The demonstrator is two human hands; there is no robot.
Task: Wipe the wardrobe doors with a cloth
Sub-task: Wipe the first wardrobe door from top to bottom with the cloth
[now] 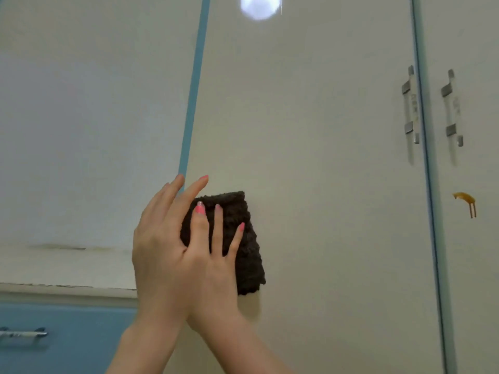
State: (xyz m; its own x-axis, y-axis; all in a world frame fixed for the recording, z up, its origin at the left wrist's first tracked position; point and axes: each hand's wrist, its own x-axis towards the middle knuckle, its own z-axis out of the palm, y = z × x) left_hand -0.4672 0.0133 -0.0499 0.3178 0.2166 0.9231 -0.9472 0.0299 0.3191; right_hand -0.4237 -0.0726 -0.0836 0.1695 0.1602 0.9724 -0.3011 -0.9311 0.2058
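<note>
A dark, nubbly cloth [243, 238] lies flat against the cream wardrobe door [324, 157], near the door's left edge. My right hand [221, 265] presses it to the door with fingers spread upward over it. My left hand [159, 238] lies partly over the right hand. Its thumb rests on the cloth, and its fingers reach up to the blue edge strip [193, 90]. Both forearms come up from the bottom of the view and meet at the wrists.
Two metal handles [410, 106] [452, 109] flank the gap to the neighbouring door [469, 265], which carries an orange-brown smear [465, 199]. At lower left is a blue drawer front [81, 341] with a metal handle [23, 333], under a pale wall [81, 130] and ledge.
</note>
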